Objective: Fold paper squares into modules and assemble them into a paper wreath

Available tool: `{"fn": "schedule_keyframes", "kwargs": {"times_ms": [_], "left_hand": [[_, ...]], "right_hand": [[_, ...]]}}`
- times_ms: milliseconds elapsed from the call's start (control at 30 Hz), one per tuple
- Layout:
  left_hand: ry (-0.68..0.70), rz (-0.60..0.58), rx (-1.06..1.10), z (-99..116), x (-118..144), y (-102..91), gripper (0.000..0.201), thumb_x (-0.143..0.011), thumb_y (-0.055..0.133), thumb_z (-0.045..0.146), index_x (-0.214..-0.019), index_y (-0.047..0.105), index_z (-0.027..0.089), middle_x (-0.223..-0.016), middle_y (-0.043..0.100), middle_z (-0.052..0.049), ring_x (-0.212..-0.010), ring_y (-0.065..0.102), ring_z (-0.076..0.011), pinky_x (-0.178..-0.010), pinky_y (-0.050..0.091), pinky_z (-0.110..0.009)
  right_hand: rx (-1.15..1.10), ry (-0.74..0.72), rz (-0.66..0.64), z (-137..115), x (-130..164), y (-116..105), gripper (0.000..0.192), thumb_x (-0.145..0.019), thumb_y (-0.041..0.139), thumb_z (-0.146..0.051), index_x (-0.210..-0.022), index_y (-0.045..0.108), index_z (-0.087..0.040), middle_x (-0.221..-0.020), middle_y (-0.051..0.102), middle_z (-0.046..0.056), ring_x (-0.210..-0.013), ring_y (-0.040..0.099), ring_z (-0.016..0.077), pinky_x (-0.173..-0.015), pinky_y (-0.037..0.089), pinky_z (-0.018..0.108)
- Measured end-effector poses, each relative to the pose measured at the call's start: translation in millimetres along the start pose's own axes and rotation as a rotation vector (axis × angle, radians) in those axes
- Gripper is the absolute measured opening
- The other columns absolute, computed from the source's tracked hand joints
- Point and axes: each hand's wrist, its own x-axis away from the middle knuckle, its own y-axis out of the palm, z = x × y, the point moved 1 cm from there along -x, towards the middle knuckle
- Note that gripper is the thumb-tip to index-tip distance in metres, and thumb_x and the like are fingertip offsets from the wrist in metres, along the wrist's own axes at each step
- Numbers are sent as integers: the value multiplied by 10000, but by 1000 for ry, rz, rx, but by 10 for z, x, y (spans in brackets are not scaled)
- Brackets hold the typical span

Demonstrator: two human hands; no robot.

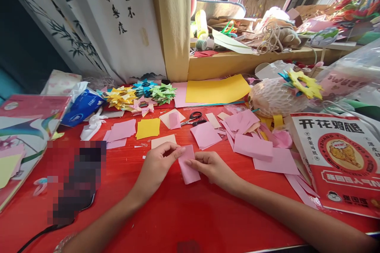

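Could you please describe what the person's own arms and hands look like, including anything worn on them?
Both forearms are bare, no sleeves in view. The left hand and right hand wear no gloves or visible rings. A pale beaded bracelet seems to circle the left forearm.

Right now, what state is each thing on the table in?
pink paper strip: flat on the red table, pinched by both hands
left hand: fingertips on the strip's top edge
right hand: fingertips on its right edge
scissors: lying closed, untouched
yellow square: flat, unfolded
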Motion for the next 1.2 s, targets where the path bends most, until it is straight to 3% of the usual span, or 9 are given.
{"fn": "schedule_keyframes", "kwargs": {"times_ms": [333,633,767,900,1200], "left_hand": [[21,-52,-77,-33,-29,-9,242,-798,536,418,-737,570,187,-720,551,16,-698,488,-142,-662,380,-239],[-8,-8,-23,-44,-37,-25,290,-804,517,467,-768,580,187,-784,575,-4,-767,500,-159,-703,389,-246],[14,-32,-40,-25,-24,-31,257,-817,514,419,-756,582,180,-761,574,2,-756,506,-151,-700,390,-242],[58,-100,-54,15,19,-16,211,-820,505,365,-752,582,181,-736,572,4,-705,498,-143,-637,387,-235],[109,-101,-126,-4,45,44,219,-801,530,380,-698,536,187,-702,546,19,-662,483,-128,-607,377,-229]], "right_hand": [[50,11,47,-16,-2,-1,415,-808,511,-531,-622,423,-170,-574,301,-50,-496,270,67,-424,195,212],[8,37,93,-50,18,-3,388,-794,541,-498,-616,439,-169,-558,327,-55,-466,289,55,-397,218,199],[-69,47,55,-82,27,4,313,-803,547,-458,-713,518,-160,-595,406,-45,-476,335,57,-391,248,186],[-112,99,109,-66,34,0,316,-819,515,-489,-781,520,-175,-602,397,-48,-453,319,59,-337,226,173],[-2,-41,213,-17,35,-42,301,-861,466,-447,-740,516,-176,-599,403,-40,-494,346,77,-408,287,194]]}}
